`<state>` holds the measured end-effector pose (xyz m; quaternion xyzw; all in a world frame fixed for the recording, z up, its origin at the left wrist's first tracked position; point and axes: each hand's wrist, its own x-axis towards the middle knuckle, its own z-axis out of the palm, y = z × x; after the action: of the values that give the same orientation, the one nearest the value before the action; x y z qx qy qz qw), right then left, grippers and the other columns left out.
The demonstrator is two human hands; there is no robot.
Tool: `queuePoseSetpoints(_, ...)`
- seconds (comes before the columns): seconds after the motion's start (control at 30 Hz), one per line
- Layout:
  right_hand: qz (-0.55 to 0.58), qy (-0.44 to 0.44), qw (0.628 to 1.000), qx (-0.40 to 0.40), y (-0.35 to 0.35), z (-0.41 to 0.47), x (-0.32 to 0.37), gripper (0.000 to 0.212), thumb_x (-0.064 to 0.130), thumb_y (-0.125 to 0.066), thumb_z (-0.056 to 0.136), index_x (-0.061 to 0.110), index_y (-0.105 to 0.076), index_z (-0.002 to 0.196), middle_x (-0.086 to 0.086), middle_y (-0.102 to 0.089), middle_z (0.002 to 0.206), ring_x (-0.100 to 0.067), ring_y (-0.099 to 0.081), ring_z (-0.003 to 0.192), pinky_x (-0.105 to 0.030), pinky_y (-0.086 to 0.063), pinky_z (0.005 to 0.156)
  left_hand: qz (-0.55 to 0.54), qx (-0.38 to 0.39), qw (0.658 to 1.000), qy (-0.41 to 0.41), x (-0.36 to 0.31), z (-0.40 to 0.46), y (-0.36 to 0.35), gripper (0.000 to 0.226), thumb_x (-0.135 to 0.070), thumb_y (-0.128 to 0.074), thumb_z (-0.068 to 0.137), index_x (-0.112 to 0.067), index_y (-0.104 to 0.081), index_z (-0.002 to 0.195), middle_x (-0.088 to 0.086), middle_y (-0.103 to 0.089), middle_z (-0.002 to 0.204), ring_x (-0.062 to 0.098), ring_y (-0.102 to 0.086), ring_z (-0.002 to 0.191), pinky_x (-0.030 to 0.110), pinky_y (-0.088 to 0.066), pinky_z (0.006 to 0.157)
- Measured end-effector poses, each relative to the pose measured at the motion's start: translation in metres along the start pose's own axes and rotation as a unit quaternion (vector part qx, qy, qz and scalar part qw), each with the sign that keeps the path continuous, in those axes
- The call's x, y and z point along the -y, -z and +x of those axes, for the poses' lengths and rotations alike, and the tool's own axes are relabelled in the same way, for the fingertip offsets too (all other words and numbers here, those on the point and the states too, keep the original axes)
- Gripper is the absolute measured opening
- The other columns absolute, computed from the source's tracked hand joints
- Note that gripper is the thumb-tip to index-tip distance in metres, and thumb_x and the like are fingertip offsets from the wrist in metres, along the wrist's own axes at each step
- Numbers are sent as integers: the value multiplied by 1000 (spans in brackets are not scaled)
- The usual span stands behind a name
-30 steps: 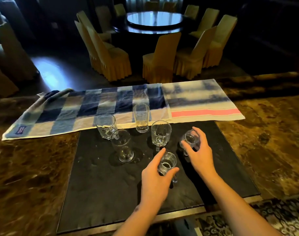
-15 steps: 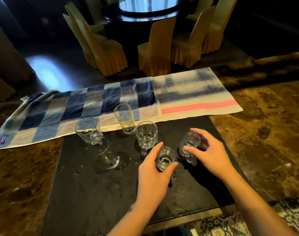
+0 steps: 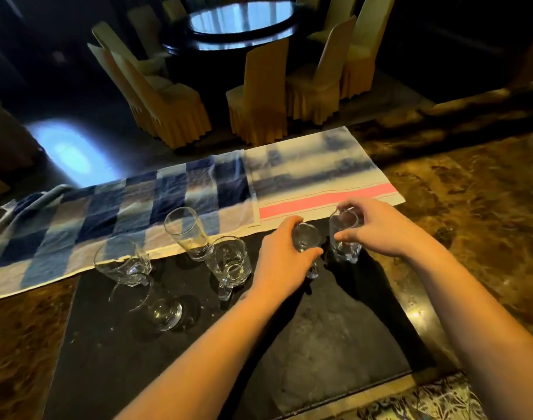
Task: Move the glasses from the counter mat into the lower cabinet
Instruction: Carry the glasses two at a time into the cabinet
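Clear small glasses (image 3: 306, 237) — each hand (image 3: 278, 262) grips one.

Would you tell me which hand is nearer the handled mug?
Left. The left hand grips a small glass just right of the handled mug; the right hand is farther right.

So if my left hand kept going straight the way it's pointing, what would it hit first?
Beyond the small glass your left hand grips, probably the pink-striped towel at the mat's far edge; depth is hard to judge.
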<state>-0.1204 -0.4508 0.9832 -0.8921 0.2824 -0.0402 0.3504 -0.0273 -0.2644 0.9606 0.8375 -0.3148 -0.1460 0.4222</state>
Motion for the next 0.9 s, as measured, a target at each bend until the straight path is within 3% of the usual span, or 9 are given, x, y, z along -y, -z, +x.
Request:
queuePoseSetpoints(0.07,18,13,995,-93,-11,6,1,63,32,-82,82,26,-52,136,1,-65,128,-12,-61,107,-23,-44,82,-30,-43,999,-16,0,6,-8,63,-29,-84,83,-25,-55,138,-12,-67,118,-7,-62,100,17,-46,88)
queuePoseSetpoints(0.13,48,43,982,-177,-27,6,0,62,29,-77,87,24,-47,140,-1,-62,135,-20,-58,119,-26,-42,90,-52,-97,994,-16,2,9,-18,59,-26,-81,87,-24,-53,139,-9,-66,124,2,-61,109,24,-48,94)
queuePoseSetpoints(0.2,71,72,973,-208,-42,7,-4,61,23,-73,90,21,-45,144,-3,-57,140,-21,-53,127,-26,-41,97,-62,-134,989,-13,3,12,-27,58,-25,-78,90,-22,-52,142,-4,-65,131,12,-59,118,26,-46,99)
queuePoseSetpoints(0.27,94,76,971,-207,-51,10,-10,59,19,-70,92,18,-44,145,-3,-55,142,-21,-52,129,-29,-43,102,-71,-147,987,-4,6,17,-31,59,-24,-76,92,-20,-50,144,-1,-64,133,14,-59,121,29,-46,101)
queuePoseSetpoints(0.37,107,60,975,-188,-57,14,-17,58,18,-70,92,19,-46,144,-3,-58,139,-22,-55,126,-28,-44,97,-71,-124,990,5,10,23,-33,62,-20,-77,92,-17,-49,147,1,-63,136,18,-58,124,33,-47,105)
queuePoseSetpoints(0.53,94,55,984,-142,-55,23,-23,58,21,-69,94,22,-43,146,0,-57,140,-21,-53,128,-27,-40,98,-35,-53,998,13,19,37,-30,68,-22,-74,95,-21,-41,155,4,-57,147,19,-53,134,20,-38,103)
queuePoseSetpoints(0.67,99,39,987,-118,-52,33,-19,58,22,-67,95,23,-43,147,0,-56,139,-21,-53,128,-34,-43,102,-17,-42,999,20,22,46,-27,68,-24,-74,94,-23,-42,155,4,-59,144,19,-56,129,18,-35,96)
queuePoseSetpoints(0.9,25,13,995,-99,-51,44,-16,57,28,-63,97,28,-36,147,0,-54,141,-23,-55,124,-36,-42,92,21,-37,999,4,22,47,-30,67,-27,-70,97,-22,-39,156,8,-60,142,25,-58,127,32,-43,99)
